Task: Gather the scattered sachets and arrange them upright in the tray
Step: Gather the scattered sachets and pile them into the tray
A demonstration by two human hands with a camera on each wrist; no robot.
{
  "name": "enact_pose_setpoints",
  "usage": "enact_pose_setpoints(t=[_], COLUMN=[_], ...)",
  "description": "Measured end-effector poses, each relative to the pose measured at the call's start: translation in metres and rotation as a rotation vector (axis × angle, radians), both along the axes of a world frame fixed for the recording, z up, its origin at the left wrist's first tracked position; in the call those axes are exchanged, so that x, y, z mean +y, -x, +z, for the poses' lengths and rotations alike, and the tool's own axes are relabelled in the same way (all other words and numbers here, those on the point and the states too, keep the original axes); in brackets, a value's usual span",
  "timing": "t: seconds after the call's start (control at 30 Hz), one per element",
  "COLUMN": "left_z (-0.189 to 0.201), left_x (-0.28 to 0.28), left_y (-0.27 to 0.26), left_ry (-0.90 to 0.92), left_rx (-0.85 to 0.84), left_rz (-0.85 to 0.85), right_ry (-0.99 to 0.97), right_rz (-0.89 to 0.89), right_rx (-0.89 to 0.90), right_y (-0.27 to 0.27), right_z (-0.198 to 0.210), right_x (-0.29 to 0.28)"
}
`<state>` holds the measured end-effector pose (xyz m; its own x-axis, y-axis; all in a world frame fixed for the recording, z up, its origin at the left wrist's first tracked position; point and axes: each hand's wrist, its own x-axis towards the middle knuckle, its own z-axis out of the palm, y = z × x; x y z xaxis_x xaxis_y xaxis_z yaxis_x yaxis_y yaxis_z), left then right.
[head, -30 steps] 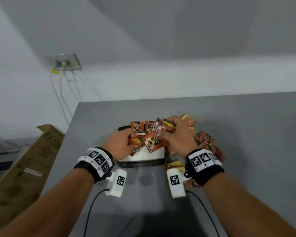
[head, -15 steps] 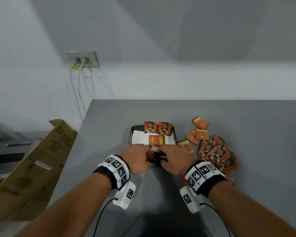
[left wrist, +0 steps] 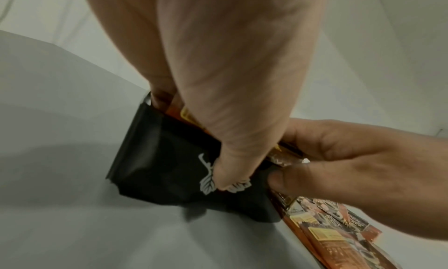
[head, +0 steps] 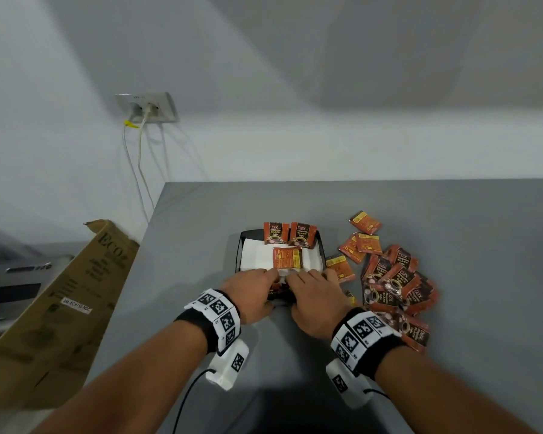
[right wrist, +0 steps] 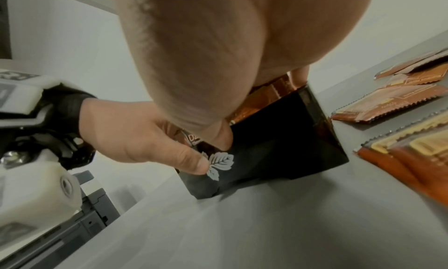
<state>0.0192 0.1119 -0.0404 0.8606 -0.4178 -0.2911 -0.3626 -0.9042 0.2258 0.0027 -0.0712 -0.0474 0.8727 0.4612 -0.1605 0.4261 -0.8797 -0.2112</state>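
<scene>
Hands: left hand (head: 254, 295) and right hand (head: 313, 298) together, pinching sachets (left wrist: 278, 155) at the tray (head: 240, 249) near wall.
Pile: loose sachets (head: 395, 283) lie flat, nearer the right hand.

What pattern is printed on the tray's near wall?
A white leaf motif on the black tray, clearest in the right wrist view.

I am looking at the black tray (head: 239, 245), which is sitting on the grey surface and showing a white leaf print on its near wall. Two orange sachets (head: 288, 234) are standing upright against its far wall; one (head: 287, 257) is lying flat inside. Loose sachets (head: 392, 278) are lying heaped just right of it.
</scene>
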Motion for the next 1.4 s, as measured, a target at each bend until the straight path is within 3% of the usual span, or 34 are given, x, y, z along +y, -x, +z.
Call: enact_pose_setpoints(t=[0.13,0.2,0.33,0.4,0.5,0.63,0.73,0.9,1.0,1.13,1.3,1.4], left_z=[0.001,0.006,0.024,0.032,0.037,0.042,0.041,0.037,0.037,0.032,0.034,0.025], left_x=[-0.001,-0.003,-0.010,-0.018,-0.036,-0.070,-0.096,-0.127,-0.128,-0.142,-0.190,-0.214], left_y=[0.001,0.001,-0.003,-0.005,-0.012,-0.024,-0.031,-0.045,-0.058,-0.068,-0.077,-0.093], left_ry=[0.023,0.055,0.151,0.212,0.287,0.261,0.247,0.155,0.146,0.090,0.046,0.080], left_rx=[0.009,0.004,-0.003,-0.014,-0.049,-0.036,-0.043,0.000,0.033,0.060,-0.053,-0.007], left_rz=[0.012,0.015,0.050,0.069,0.122,0.166,0.176,0.187,0.226,0.181,0.157,0.185], right_ry=[-0.025,-0.136,-0.400,-0.314,-0.164,-0.092,-0.214,-0.274,-0.376,-0.528,-0.463,-0.435], right_rz=[0.004,-0.005,-0.300,-0.448,-0.536,-0.549,-0.593,-0.513,-0.542,-0.613,-0.748,-0.728], right_rx=[0.035,0.040,-0.034,-0.016,0.086,0.135,0.126,0.182,0.254,0.195,0.165,0.214], right_y=[0.003,0.003,-0.025,-0.046,-0.061,-0.062,-0.062,-0.065,-0.066,-0.074,-0.092,-0.103], right_z=[0.006,0.015,0.029,0.019,-0.006,-0.026,-0.028,-0.013,0.001,0.020,0.024,0.011], right_x=[-0.003,-0.007,-0.041,-0.068,-0.086,-0.079,-0.077,-0.099,-0.123,-0.157,-0.201,-0.219])
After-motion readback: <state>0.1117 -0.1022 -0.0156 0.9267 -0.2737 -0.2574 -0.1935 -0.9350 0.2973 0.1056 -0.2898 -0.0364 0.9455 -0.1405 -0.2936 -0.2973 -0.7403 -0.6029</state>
